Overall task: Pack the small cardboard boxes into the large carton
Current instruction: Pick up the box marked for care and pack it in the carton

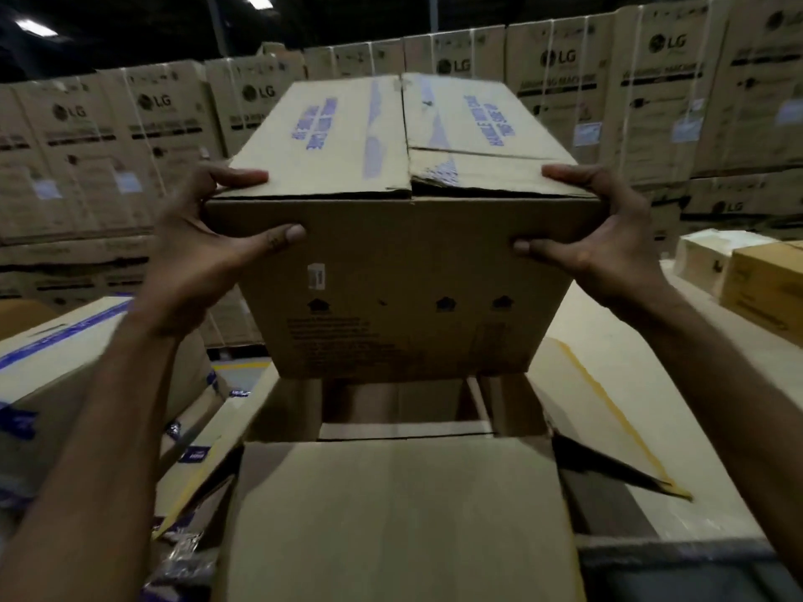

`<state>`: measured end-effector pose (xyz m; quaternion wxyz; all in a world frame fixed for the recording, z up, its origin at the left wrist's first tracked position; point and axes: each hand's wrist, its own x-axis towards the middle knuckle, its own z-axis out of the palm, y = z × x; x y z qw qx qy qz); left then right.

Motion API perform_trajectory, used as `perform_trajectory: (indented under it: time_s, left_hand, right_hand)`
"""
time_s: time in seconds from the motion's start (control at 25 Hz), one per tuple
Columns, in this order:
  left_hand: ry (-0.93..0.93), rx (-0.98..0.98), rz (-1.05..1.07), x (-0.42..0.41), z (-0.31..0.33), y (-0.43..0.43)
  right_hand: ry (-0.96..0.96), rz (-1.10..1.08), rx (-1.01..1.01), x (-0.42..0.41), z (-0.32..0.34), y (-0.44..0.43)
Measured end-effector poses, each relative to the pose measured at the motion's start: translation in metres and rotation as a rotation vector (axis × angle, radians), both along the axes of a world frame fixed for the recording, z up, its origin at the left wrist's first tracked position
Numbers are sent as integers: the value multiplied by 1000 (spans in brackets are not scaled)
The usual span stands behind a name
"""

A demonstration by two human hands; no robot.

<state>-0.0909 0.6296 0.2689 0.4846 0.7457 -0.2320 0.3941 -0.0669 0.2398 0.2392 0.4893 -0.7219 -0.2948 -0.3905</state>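
Observation:
I hold a brown cardboard box (404,271) with blue tape along its top seam up in the air, above the open large carton (391,506). My left hand (204,254) grips its near left top corner, fingers over the top edge and thumb on the front face. My right hand (595,241) grips the near right top corner the same way. The carton's flaps stand open below, the near flap (391,514) folded toward me. Its inside is mostly hidden by the held box.
A taped box (52,384) sits at the left, with more taped boxes below it. A pale table surface (652,384) lies to the right, holding a white box (712,262) and a yellow-brown box (769,293). Stacked LG cartons (130,136) wall the background.

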Motion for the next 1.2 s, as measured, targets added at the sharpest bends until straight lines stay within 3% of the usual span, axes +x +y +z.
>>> perform_trajectory:
  time_s: [0.32, 0.76, 1.2]
  left_hand:
    - [155, -57, -79, 25, -45, 48]
    - [221, -123, -115, 36, -74, 55]
    - [237, -42, -108, 24, -47, 62]
  right_hand:
    - [166, -86, 6, 0, -35, 43]
    - [278, -103, 14, -10, -49, 50]
    - [342, -81, -1, -21, -27, 46]
